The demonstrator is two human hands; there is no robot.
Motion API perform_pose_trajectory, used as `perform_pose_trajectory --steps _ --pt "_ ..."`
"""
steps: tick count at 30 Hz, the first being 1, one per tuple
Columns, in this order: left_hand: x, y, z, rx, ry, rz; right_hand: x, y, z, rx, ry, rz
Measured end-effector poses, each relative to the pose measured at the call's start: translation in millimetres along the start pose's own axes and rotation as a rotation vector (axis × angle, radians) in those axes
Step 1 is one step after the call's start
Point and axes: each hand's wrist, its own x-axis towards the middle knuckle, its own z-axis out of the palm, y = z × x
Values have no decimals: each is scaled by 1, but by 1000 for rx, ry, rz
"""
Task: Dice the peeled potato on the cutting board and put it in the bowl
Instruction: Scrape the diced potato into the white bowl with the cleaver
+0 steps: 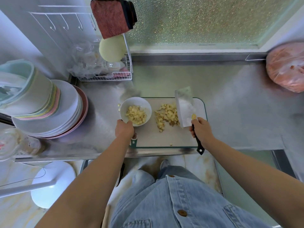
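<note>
Across the counter (pixel 230 104): steel, with a wide bare stretch right of the board and a bare strip behind it up to the window ledge.
Plates (pixel 65 112): tall stack at the left, near the bowl but apart from it.
Bag (pixel 286 68): pink, in the far right corner, well apart from the board.
Board (pixel 164 139): lies along the counter's front edge; its near half is bare except for one small bit.
Cleaver (pixel 185 109): blade tilted, its edge on the board, pressed against the right side of the pile; the handle's end overhangs the board's near edge.
Bowl (pixel 125 104): white, at the board's left edge, covering that edge.
Right hand (pixel 201 130): fingers wrapped round the black cleaver handle.
Left hand (pixel 124 130): grips the bowl's near rim.
Dice in bowl (pixel 135 115): about half the potato.
Pile (pixel 166 115): the remaining dice, on the board between bowl and blade.
Stray bits (pixel 119 107): on the counter just left of the bowl.
</note>
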Motion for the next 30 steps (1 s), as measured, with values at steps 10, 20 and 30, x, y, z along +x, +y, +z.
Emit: perform_pose_trajectory --steps 10,20,30 --pt "-50 18 27 270 475 158 31 24 -55 -172 220 -40" --pt "-63 29 114 566 -63 1023 44 40 -83 -264 11 14" --pt "-26 42 141 534 -192 625 64 14 -68 -549 -215 -125"
